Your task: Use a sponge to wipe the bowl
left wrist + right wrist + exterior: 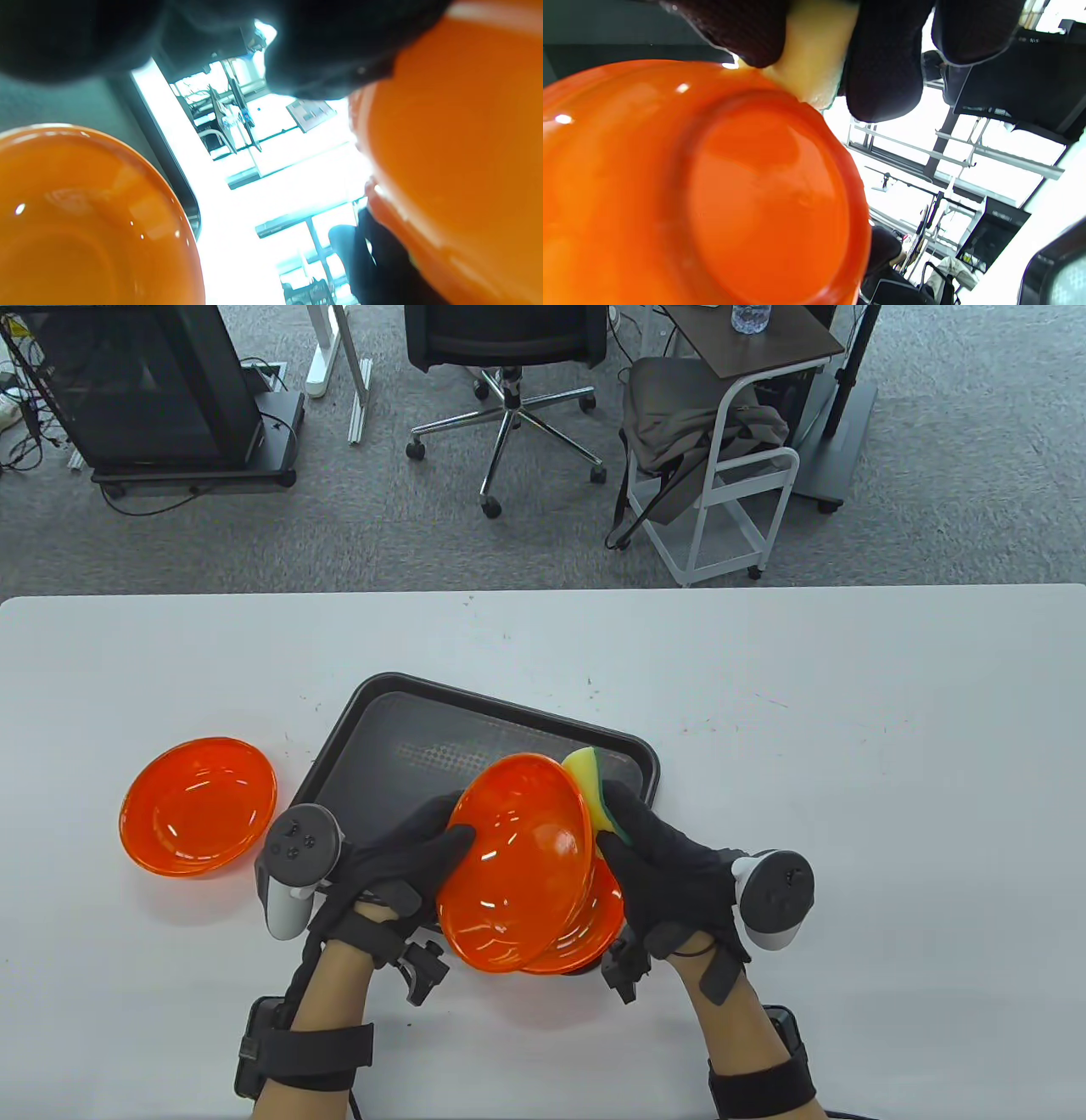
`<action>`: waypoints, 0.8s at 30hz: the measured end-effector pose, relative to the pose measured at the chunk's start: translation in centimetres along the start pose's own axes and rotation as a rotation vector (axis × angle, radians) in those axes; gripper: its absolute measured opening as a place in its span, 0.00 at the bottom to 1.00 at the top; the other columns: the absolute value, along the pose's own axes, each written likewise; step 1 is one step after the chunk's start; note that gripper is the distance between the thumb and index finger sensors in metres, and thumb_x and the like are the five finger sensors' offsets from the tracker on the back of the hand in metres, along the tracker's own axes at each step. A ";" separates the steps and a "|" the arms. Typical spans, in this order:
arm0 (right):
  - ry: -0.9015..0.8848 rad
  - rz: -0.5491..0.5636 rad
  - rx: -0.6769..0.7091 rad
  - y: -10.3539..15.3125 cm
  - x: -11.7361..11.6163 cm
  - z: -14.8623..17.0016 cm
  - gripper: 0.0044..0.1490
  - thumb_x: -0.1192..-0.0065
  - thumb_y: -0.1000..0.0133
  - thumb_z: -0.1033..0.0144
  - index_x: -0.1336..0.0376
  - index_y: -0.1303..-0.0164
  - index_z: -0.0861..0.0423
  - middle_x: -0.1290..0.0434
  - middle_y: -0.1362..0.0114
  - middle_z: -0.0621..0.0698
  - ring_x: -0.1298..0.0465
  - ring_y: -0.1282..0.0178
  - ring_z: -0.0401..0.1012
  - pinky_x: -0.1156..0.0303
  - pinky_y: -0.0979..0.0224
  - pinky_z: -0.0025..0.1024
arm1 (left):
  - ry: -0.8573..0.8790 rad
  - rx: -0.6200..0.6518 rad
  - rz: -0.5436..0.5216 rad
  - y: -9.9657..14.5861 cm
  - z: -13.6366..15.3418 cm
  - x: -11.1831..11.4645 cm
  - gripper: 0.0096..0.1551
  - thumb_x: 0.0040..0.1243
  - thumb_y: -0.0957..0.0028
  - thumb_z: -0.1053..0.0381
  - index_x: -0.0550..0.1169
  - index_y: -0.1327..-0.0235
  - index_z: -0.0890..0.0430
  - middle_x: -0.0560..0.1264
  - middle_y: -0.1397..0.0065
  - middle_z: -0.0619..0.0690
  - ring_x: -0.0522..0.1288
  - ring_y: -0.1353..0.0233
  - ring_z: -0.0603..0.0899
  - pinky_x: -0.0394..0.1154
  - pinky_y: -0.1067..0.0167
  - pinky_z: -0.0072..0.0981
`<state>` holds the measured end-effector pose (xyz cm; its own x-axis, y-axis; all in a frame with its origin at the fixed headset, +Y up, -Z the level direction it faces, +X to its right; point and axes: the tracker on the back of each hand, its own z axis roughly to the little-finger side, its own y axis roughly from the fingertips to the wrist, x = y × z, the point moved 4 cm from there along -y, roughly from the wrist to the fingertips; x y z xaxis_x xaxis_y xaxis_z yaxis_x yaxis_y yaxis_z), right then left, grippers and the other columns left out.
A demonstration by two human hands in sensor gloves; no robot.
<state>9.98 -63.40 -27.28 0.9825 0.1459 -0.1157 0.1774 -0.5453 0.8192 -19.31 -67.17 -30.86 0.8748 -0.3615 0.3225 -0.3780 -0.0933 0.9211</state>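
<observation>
- The left hand (399, 857) grips the raised orange bowl (517, 857) at its left rim, thumb over the lip and fingers curled behind it. I judge that this grip should stay firm and unmoving, so that the bowl gives a steady backing for the wiping.
- The bowl is tilted up over the near edge of the dark tray (475, 729), its hollow facing the table camera. More orange bowls (585, 937) lie under it at the tray's near edge. Keep the held one clear of them so that nothing knocks or slides.
- The right hand (670, 865) pinches the yellow-and-green sponge (594, 789) between thumb and fingers. In the right wrist view the sponge (814, 63) touches the bowl's outer wall near the rim, beside the round foot.
- The step in hand looks like wiping the outside. It would go best with the yellow face laid flat on the curve and swept around the wall. Light, even pressure should do, since the plastic looks thin and glossy and may slip in the glove.
- Turning the bowl a little with the left hand between strokes would reach the far side more easily than stretching the right wrist around.
- Farther left on the white table (848, 729), well apart from the tray, a separate orange bowl (199, 806) sits upright. I cannot tell whether it has been wiped.
</observation>
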 end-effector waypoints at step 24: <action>-0.152 -0.274 -0.129 0.3 -5.0 1.6 0.32 0.39 0.41 0.66 0.44 0.32 0.66 0.26 0.35 0.68 0.17 0.47 0.53 0.30 0.38 0.64 | -0.050 0.167 -0.211 0.7 -2.9 1.6 0.35 0.59 0.44 0.35 0.75 0.33 0.57 0.85 0.75 0.41 0.79 0.87 0.42 0.85 0.79 0.35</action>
<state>5.22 -65.61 -27.35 0.8982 0.1423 -0.4159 0.4370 -0.3924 0.8094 -17.27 -65.10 -29.01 0.9250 -0.3631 0.1119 -0.2373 -0.3221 0.9165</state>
